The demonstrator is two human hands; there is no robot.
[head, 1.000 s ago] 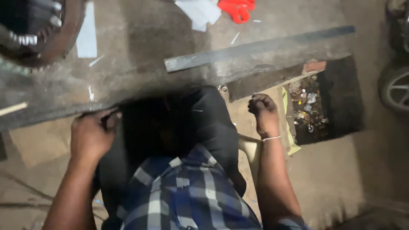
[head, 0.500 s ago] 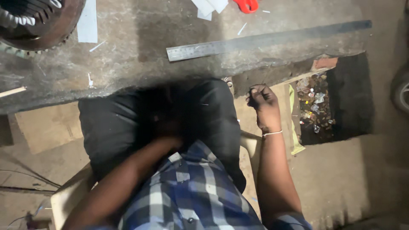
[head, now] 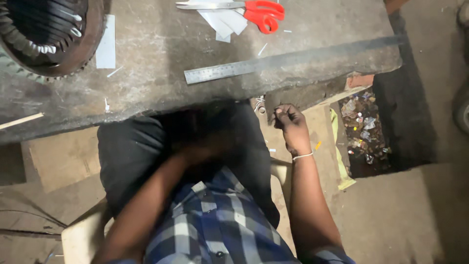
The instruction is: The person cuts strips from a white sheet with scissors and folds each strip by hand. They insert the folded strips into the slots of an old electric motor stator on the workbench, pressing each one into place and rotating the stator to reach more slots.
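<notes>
Seated at a worn workbench, lap under its near edge. Risk, as I judge it: the right hand hangs past the bench's near edge toward its right end, fingers curled tight around something too small and dark to identify, perhaps a bit of wire or thread; a small piece pinched out there, over the floor and beside the open pit of scrap bits, would be lost in the clutter if the grip slipped. Second worry: the long steel ruler lies aslant near the near edge, its right end reaching the bench's right edge; a knee or wrist coming up could knock it off. The red-handled scissors sit at the far edge on white paper strips, blades pointing left, well apart from both hands, so little hazard there. Pose: right forearm runs straight forward from the body, wrist with a thin white band, fist closed, knuckles up. The left hand is drawn in over the lap against dark trousers, blurred and in shadow; cannot tell whether it is spread or closed, nor whether it holds anything. The motor stator sits at the far left corner, untouched.
</notes>
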